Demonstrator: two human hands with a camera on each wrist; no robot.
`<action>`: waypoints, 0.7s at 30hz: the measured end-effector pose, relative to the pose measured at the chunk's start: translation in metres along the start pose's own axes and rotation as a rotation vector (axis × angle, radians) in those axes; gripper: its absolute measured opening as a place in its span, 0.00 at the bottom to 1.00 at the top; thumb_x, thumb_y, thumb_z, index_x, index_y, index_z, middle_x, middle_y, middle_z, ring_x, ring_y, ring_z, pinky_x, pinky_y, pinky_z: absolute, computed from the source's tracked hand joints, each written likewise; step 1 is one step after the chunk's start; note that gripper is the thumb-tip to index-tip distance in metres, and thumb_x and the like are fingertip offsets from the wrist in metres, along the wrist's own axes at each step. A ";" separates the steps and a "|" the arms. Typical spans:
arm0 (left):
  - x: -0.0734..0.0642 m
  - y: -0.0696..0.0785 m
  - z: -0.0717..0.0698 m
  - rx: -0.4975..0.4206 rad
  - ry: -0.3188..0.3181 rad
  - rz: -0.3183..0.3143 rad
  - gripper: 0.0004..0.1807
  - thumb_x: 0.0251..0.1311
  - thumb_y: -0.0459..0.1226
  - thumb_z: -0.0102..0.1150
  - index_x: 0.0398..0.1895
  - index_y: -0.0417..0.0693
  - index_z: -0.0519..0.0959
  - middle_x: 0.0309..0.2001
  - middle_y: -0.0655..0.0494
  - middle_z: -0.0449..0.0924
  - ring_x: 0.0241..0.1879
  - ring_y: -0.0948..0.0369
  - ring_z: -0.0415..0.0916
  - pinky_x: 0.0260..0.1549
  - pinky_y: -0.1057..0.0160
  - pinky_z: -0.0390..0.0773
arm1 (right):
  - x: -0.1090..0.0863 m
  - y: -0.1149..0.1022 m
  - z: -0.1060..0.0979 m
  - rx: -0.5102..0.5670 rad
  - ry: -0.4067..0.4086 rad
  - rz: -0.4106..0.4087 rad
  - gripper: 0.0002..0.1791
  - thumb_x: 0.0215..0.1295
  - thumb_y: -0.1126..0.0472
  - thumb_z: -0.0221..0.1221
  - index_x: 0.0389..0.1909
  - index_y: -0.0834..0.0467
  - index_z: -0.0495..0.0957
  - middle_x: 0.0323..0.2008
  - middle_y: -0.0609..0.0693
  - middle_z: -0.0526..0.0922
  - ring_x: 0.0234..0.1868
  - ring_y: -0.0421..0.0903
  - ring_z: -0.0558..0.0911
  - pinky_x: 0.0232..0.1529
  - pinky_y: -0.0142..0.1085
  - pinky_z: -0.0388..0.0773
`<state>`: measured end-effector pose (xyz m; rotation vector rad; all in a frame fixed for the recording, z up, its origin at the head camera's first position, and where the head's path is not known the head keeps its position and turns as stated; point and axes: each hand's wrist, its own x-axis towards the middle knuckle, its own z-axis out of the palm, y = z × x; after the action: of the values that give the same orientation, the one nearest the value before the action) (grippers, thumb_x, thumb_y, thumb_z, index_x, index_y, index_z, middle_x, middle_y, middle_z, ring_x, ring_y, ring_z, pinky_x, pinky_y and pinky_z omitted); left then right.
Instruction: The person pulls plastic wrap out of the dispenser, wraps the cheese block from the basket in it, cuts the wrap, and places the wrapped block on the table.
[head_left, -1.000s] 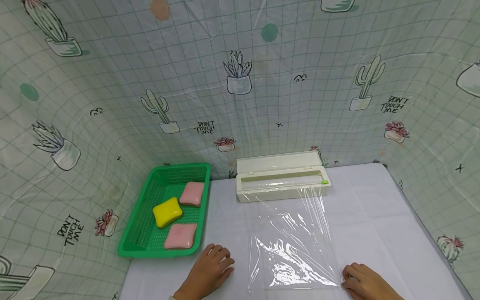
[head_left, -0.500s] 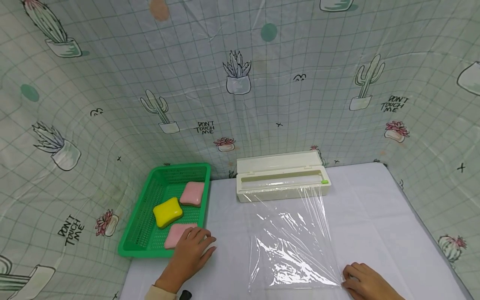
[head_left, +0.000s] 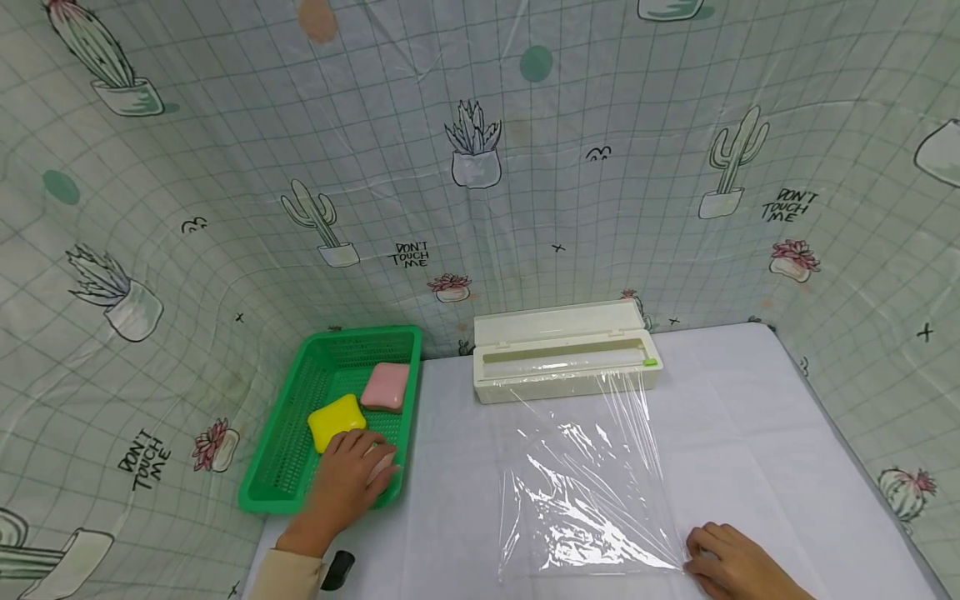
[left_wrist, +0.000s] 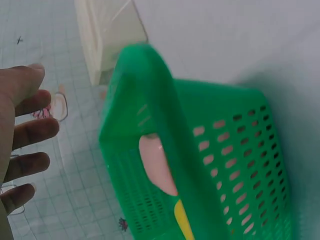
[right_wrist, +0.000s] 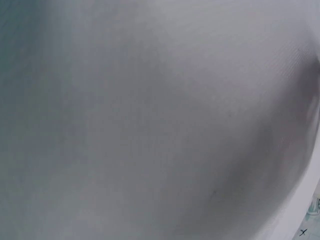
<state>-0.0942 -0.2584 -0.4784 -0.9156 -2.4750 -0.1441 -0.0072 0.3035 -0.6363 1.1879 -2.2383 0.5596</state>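
Observation:
In the head view my left hand [head_left: 345, 479] is over the near end of a green plastic basket [head_left: 247, 492], with fingers spread above a pink soap bar [head_left: 381, 460] that they mostly cover. The left wrist view shows this hand's fingers [left_wrist: 36, 131] loosely extended, nothing between them. A yellow soap bar [head_left: 335, 419] lies just beyond the fingertips, and a second pink soap bar [head_left: 386, 387] farther back. At the right, my right hand [head_left: 731, 558] pinches the near corner of a sheet of cling film [head_left: 577, 500], which creases toward it. The right wrist view shows only blurred pale cloth.
The film runs from a white cling film dispenser [head_left: 562, 390] at the back, its lid [head_left: 558, 323] raised and a green slider [head_left: 650, 362] at its right end. White cloth [head_left: 757, 433] covers the table. A patterned curtain [head_left: 555, 200] encloses the back and sides.
My left hand has moved left, from the table beside the film to over the near pink soap bar in the basket. The right hand and the film have stayed in place.

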 end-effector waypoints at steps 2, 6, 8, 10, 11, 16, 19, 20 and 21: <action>0.000 -0.005 -0.003 0.015 -0.025 -0.022 0.13 0.55 0.39 0.79 0.42 0.48 0.88 0.43 0.53 0.83 0.46 0.51 0.79 0.46 0.48 0.79 | 0.000 0.000 0.000 0.005 -0.004 0.001 0.32 0.86 0.46 0.40 0.24 0.48 0.85 0.35 0.38 0.76 0.35 0.34 0.70 0.35 0.24 0.67; 0.001 -0.013 -0.007 0.042 -0.094 -0.048 0.15 0.52 0.38 0.81 0.43 0.48 0.88 0.44 0.52 0.84 0.47 0.50 0.80 0.49 0.47 0.80 | 0.001 0.000 -0.001 0.001 -0.003 -0.003 0.32 0.86 0.46 0.40 0.24 0.47 0.84 0.35 0.38 0.76 0.35 0.34 0.70 0.35 0.25 0.68; 0.001 -0.016 -0.009 0.039 -0.121 -0.052 0.16 0.52 0.37 0.82 0.43 0.47 0.88 0.45 0.51 0.84 0.47 0.50 0.80 0.49 0.46 0.80 | 0.001 0.000 -0.001 -0.004 0.000 -0.004 0.32 0.86 0.46 0.39 0.24 0.47 0.84 0.35 0.39 0.76 0.35 0.34 0.70 0.34 0.25 0.68; 0.002 -0.019 -0.011 0.031 -0.155 -0.062 0.16 0.53 0.37 0.81 0.44 0.45 0.87 0.46 0.50 0.84 0.48 0.49 0.80 0.50 0.46 0.80 | 0.001 0.000 -0.001 -0.007 0.000 -0.004 0.32 0.86 0.46 0.39 0.24 0.47 0.84 0.35 0.38 0.76 0.34 0.34 0.70 0.34 0.24 0.68; 0.002 -0.020 -0.012 0.029 -0.166 -0.064 0.16 0.53 0.38 0.81 0.45 0.45 0.87 0.46 0.50 0.84 0.49 0.49 0.80 0.51 0.45 0.80 | 0.001 0.000 -0.001 -0.006 -0.001 -0.003 0.32 0.86 0.46 0.39 0.24 0.47 0.84 0.35 0.38 0.76 0.34 0.34 0.70 0.34 0.24 0.68; 0.002 -0.028 -0.014 0.030 -0.220 -0.063 0.19 0.55 0.40 0.80 0.47 0.44 0.87 0.48 0.49 0.85 0.51 0.48 0.79 0.52 0.45 0.80 | -0.001 0.001 0.001 -0.004 -0.003 0.000 0.32 0.86 0.46 0.39 0.24 0.47 0.85 0.35 0.38 0.76 0.34 0.34 0.71 0.35 0.24 0.68; 0.003 -0.033 -0.016 0.029 -0.259 -0.065 0.19 0.56 0.41 0.80 0.49 0.44 0.86 0.49 0.48 0.85 0.52 0.47 0.79 0.54 0.44 0.80 | -0.001 0.001 0.001 -0.006 -0.001 -0.002 0.32 0.86 0.46 0.39 0.24 0.47 0.85 0.35 0.38 0.76 0.35 0.34 0.71 0.35 0.25 0.69; 0.003 -0.034 -0.017 0.025 -0.273 -0.067 0.20 0.56 0.41 0.80 0.49 0.44 0.86 0.50 0.48 0.85 0.53 0.47 0.79 0.54 0.44 0.80 | -0.001 0.001 0.001 -0.006 -0.001 -0.002 0.32 0.86 0.46 0.39 0.24 0.47 0.85 0.35 0.38 0.76 0.35 0.34 0.71 0.35 0.25 0.69; 0.004 -0.036 -0.017 0.023 -0.284 -0.067 0.20 0.56 0.41 0.79 0.50 0.44 0.86 0.50 0.48 0.85 0.53 0.47 0.79 0.55 0.44 0.80 | -0.001 0.001 0.001 -0.006 0.000 -0.003 0.32 0.86 0.46 0.39 0.24 0.47 0.85 0.35 0.38 0.76 0.35 0.34 0.71 0.35 0.25 0.69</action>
<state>-0.1125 -0.2883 -0.4594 -0.8968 -2.7633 -0.0078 -0.0080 0.3042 -0.6374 1.1880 -2.2358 0.5511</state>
